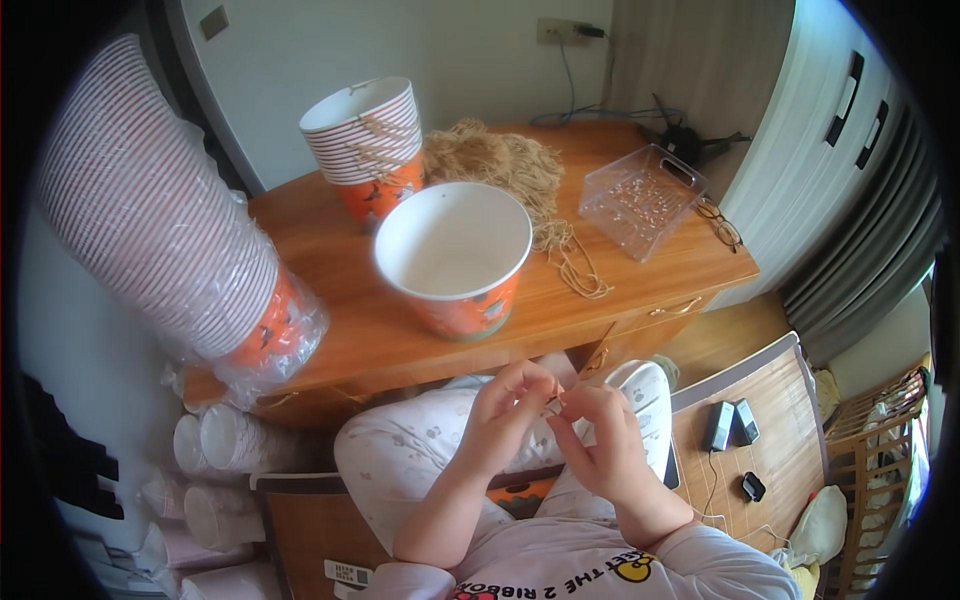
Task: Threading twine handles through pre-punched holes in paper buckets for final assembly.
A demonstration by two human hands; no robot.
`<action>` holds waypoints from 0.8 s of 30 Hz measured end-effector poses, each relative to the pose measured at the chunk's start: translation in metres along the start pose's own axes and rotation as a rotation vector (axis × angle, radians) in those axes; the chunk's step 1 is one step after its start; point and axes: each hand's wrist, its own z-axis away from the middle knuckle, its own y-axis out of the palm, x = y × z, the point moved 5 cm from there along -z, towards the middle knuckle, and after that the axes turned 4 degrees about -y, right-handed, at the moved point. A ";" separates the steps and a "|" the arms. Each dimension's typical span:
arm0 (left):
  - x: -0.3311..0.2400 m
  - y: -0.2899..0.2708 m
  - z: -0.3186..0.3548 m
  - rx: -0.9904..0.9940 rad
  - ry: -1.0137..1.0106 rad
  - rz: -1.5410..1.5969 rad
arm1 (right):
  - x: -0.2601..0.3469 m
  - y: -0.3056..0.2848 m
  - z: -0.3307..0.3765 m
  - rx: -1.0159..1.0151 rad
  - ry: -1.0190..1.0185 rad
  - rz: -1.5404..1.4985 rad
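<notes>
Both hands met over the lap: left hand [505, 410] and right hand [600, 440] pinched fingers closed on something tiny, probably a twine piece [553, 405], too small to tell. Fiddly prep step; next needed the open paper bucket [455, 260] on the tabletop [340, 330].

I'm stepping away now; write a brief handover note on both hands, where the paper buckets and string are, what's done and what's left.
Left hand and right hand: both raised over the lap, fingertips pinching something tiny between them; too small to identify.
Open white-and-orange paper bucket: upright at the front of the wooden desk, empty, no string visible on it.
Short stack of paper buckets: behind it, with string handles showing.
Pile of tan string and clear plastic tray: further back.
Tall wrapped stack of buckets: on the desk's left end.
Left: front bucket appears unstrung.
</notes>
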 end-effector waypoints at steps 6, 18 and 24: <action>-0.009 -0.011 -0.010 -0.078 0.060 -0.079 | -0.013 0.006 0.005 0.016 0.066 0.019; -0.069 -0.011 -0.010 0.220 0.177 -0.213 | -0.051 -0.009 -0.015 -0.239 0.270 0.101; -0.041 -0.008 -0.022 0.286 0.130 -0.440 | -0.033 0.007 -0.027 -0.204 0.117 -0.126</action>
